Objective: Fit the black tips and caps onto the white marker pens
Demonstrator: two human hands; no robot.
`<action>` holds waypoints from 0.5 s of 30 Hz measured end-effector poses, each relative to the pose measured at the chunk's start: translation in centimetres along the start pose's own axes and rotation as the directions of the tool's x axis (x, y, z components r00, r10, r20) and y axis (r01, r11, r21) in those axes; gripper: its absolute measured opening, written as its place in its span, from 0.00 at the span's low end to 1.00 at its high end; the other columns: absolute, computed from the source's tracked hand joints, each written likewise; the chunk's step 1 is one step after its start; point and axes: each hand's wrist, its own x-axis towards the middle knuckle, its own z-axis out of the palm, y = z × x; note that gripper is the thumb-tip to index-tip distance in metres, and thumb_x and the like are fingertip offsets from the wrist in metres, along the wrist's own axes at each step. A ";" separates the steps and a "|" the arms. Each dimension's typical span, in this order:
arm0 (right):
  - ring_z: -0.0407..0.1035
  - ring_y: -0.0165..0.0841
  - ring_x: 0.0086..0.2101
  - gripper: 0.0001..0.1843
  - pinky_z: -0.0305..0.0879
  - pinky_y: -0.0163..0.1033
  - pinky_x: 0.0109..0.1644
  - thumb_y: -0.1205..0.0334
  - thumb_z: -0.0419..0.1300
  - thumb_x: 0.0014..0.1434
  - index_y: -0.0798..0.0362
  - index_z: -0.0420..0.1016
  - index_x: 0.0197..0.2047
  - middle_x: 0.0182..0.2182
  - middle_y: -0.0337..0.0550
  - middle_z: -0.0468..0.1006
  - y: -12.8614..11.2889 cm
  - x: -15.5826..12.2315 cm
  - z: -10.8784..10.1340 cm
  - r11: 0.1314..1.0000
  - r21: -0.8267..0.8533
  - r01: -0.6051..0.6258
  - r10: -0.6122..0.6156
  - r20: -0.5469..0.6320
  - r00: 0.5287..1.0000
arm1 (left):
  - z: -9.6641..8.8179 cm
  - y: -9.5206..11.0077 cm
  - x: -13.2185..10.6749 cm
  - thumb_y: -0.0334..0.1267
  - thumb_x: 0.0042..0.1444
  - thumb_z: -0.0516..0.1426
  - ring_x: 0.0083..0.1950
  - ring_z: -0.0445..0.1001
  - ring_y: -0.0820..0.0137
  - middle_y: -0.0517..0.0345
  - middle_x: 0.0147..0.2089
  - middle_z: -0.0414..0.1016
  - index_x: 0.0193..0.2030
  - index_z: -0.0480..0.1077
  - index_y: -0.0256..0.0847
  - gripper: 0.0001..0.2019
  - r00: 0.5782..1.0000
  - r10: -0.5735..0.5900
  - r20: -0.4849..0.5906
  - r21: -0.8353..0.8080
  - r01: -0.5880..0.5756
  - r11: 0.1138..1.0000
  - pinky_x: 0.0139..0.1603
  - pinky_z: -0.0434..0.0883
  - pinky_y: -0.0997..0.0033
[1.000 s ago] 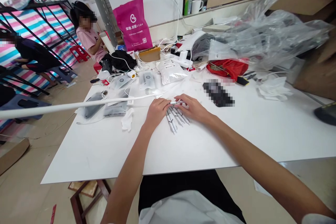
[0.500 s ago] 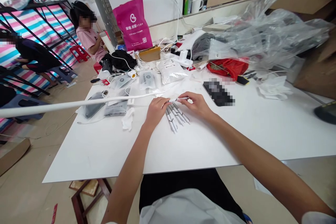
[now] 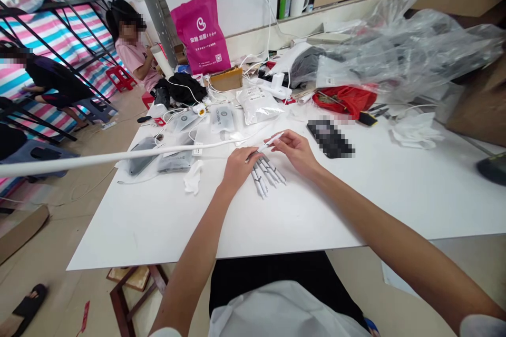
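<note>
Several white pens (image 3: pixel 265 175) lie side by side on the white table (image 3: pixel 356 205), just in front of me. My left hand (image 3: pixel 238 165) rests on the left end of the row, its fingers curled down onto the pens. My right hand (image 3: pixel 294 151) is raised a little above the row and pinches one white pen (image 3: pixel 271 141) near its end, tilted up to the right.
A dark phone (image 3: pixel 330 138) lies right of my hands. Behind are packets (image 3: pixel 256 106), cables, a pink bag (image 3: pixel 202 34), a red bag (image 3: pixel 345 100) and clear plastic sheeting (image 3: pixel 403 50). A long white tube (image 3: pixel 103 158) crosses the left side. Two people sit at far left.
My right hand has lifted one pen off the row and tipped it upward. My left hand stayed on the pens.
</note>
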 end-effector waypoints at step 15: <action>0.83 0.41 0.54 0.28 0.78 0.54 0.62 0.33 0.72 0.60 0.43 0.68 0.47 0.52 0.42 0.88 0.2 0.6 -0.8 0.986 0.158 -0.058 0.073 -0.092 0.993 | -0.6 0.6 0.6 0.36 0.69 0.64 0.46 0.85 0.64 0.53 0.50 0.89 0.49 0.84 0.43 0.06 0.985 -0.165 0.040 -0.172 0.170 0.970 0.51 0.82 0.63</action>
